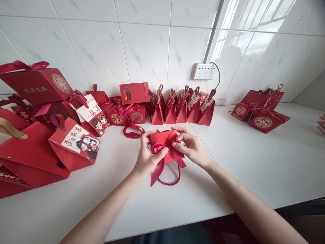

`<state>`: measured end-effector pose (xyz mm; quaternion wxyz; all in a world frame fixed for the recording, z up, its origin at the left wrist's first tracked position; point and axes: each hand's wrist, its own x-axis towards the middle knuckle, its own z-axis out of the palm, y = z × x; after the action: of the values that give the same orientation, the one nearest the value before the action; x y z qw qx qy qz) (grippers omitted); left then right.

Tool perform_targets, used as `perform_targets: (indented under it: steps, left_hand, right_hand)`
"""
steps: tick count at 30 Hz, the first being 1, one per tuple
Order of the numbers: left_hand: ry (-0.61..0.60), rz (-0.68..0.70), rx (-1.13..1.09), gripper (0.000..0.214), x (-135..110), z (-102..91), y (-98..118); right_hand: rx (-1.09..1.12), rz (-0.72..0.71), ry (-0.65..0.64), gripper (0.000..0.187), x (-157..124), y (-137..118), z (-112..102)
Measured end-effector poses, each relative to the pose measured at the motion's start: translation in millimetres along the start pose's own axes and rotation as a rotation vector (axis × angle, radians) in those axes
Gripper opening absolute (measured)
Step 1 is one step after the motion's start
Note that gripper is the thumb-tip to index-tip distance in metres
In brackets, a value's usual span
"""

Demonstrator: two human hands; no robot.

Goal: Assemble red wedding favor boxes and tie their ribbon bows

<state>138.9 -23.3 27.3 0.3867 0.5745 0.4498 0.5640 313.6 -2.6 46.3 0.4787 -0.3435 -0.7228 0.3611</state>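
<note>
A small red gift box lies on the white counter in front of me, tied with a dark pink satin ribbon bow. Its twisted red cord handle loops toward me. My left hand grips the box's left side, thumb pressed on the bow's knot. On the other side, my right hand pinches the right loop of the bow between thumb and fingers, with a finger along the box's far edge. The underside of the box is hidden.
Red gift boxes crowd the left side, some stacked. Several triangular red boxes stand along the tiled wall. More ribboned boxes sit at the right. A power strip is on the wall. Part of another person's hand shows at the right edge.
</note>
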Motion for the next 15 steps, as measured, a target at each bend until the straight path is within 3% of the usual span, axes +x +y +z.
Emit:
perform_targets:
  steps: [3,8,15]
  left_hand:
    - [0.059,0.042,0.067,0.061,-0.3,0.8,-0.3]
    - [0.289,0.305,0.321,0.05,2.7,-1.3,-4.6]
    - [0.215,0.324,0.359,0.016,3.1,-4.3,-3.8]
  right_hand:
    - [0.025,0.007,0.006,0.03,-0.3,1.0,1.1]
    - [0.051,0.065,-0.009,0.031,-1.1,2.0,2.7]
    - [0.021,0.104,-0.013,0.034,-2.0,2.6,5.5]
